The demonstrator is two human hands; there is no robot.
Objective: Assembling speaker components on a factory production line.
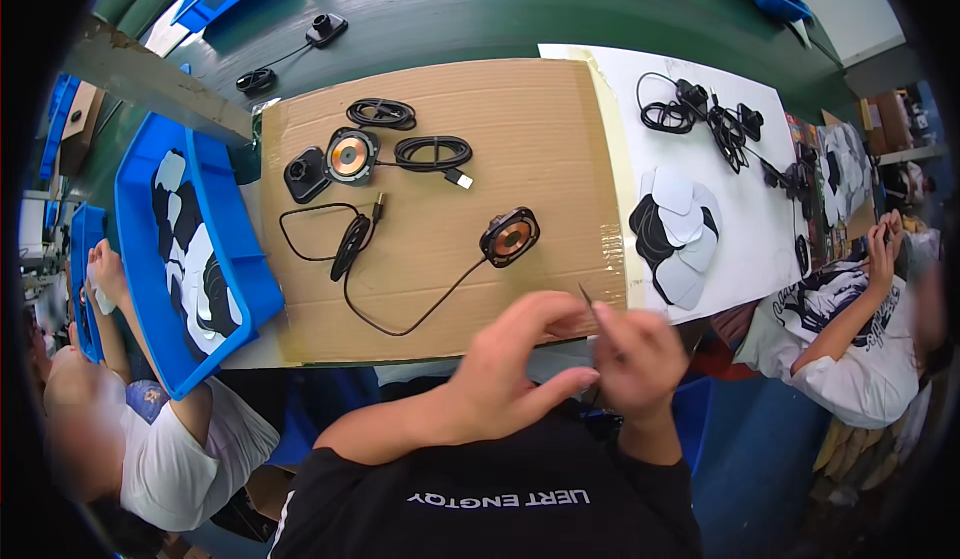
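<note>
Two bare hands meet over the near edge of the cardboard [560, 139]. The right hand [645, 364] is closed in a pinch on a thin dark piece [586, 296], its tip projecting beyond the fingers toward the cardboard; the kind of piece cannot be determined. The left hand [505, 374] is just beside it, thumb and fingers parted and curved, clenched on nothing visible; contact with the piece cannot be confirmed. Nearest the hands, the near coil unit [511, 237] stands tilted on the cardboard, copper face showing, its cord [402, 335] running left to a tied bundle [350, 249]. At the upper left, the far coil unit [352, 157] lies touching or just beside a black camera [306, 175], with two coiled cables [433, 154] close by. Left of the cardboard, a blue bin [262, 284] contains white and black pads [205, 289]. To the right, a white board [750, 239] bears a pad pile [680, 234] and, above it, black cameras with cables [728, 129]. One co-worker [195, 439] is seated at the left, another [850, 344] at the right.
</note>
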